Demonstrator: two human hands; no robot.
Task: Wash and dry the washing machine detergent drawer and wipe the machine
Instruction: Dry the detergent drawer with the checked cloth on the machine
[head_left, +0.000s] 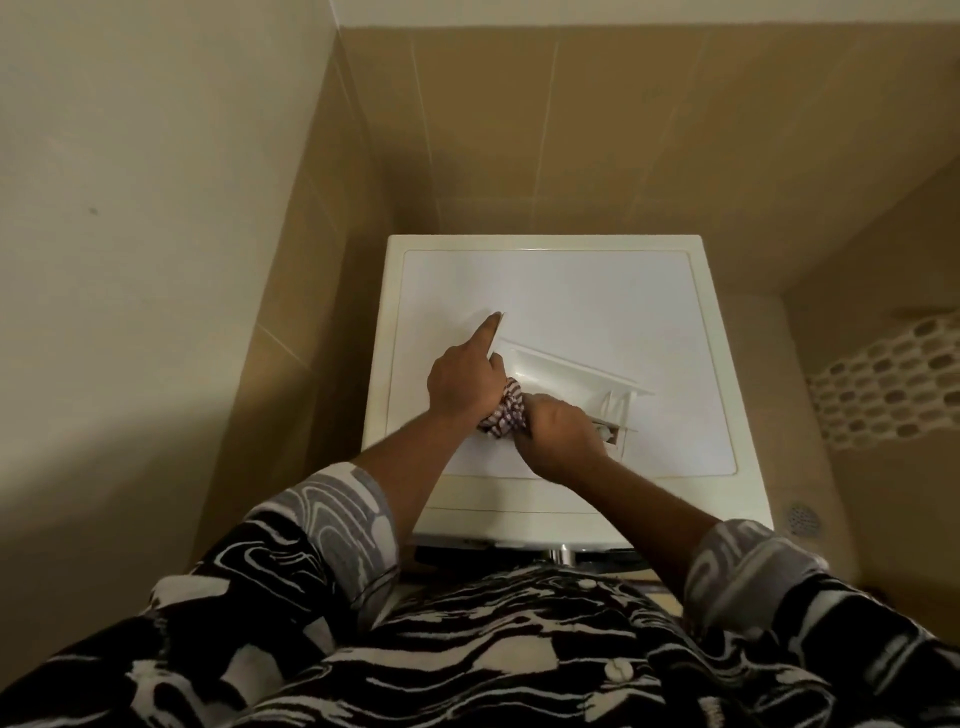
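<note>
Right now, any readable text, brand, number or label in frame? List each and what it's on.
No readable text anywhere in this view.
washing machine top: blank.
drawer: no markings visible.
cloth: check pattern only.
sleeve: swirl print, no legible letters.

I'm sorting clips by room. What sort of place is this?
Probably a bathroom or laundry nook: a white washing machine stands in a tiled corner, with a floor drain and a perforated basket to its right.
</note>
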